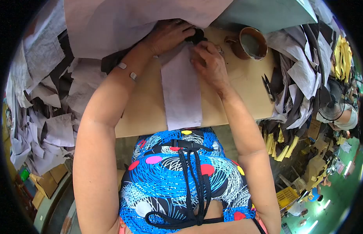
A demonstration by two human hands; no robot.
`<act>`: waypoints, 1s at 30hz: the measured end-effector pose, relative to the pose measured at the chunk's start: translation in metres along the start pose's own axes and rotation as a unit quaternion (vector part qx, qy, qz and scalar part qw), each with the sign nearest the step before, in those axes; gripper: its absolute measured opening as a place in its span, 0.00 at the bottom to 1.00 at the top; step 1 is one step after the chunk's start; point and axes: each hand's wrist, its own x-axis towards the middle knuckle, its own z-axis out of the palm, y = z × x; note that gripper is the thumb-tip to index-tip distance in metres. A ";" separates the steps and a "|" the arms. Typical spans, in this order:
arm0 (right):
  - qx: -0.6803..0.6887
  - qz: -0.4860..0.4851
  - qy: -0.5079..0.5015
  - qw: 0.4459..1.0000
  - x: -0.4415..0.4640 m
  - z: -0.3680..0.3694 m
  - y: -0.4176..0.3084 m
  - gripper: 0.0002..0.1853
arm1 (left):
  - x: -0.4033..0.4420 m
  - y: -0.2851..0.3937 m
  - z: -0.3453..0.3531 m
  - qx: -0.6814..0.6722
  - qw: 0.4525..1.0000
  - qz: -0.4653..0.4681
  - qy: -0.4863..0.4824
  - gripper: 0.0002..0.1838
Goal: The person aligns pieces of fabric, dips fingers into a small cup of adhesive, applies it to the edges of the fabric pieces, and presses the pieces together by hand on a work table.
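Observation:
A long pale mauve strip of material [182, 89] lies on the tan table [144, 107] and runs from its front edge up to my hands. At the far end of the strip, my left hand [169, 37] reaches in under a large pinkish sheet [123, 25], its fingers bent at a small black object [197, 36]. My right hand [210, 62] is on the strip's right side, fingers curled together close to the black object. What its fingertips hold is too small to make out.
A brown mug [249, 43] stands right of my right hand. Black snips [268, 87] lie near the table's right edge. Piles of grey pieces [58, 128] flank the table, and a fan [331, 101] and people are far right.

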 end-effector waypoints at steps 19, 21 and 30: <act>-0.014 -0.060 -0.039 0.997 -0.011 -0.010 0.005 0.15 | 0.003 -0.007 -0.004 -0.011 0.999 0.033 -0.027 0.12; -0.015 -0.083 -0.034 0.996 -0.011 -0.011 0.007 0.15 | 0.002 -0.007 -0.004 -0.025 0.999 0.027 -0.037 0.12; -0.120 -0.089 -0.123 0.981 -0.032 -0.029 -0.004 0.15 | 0.003 -0.007 -0.002 0.012 0.999 0.038 -0.012 0.12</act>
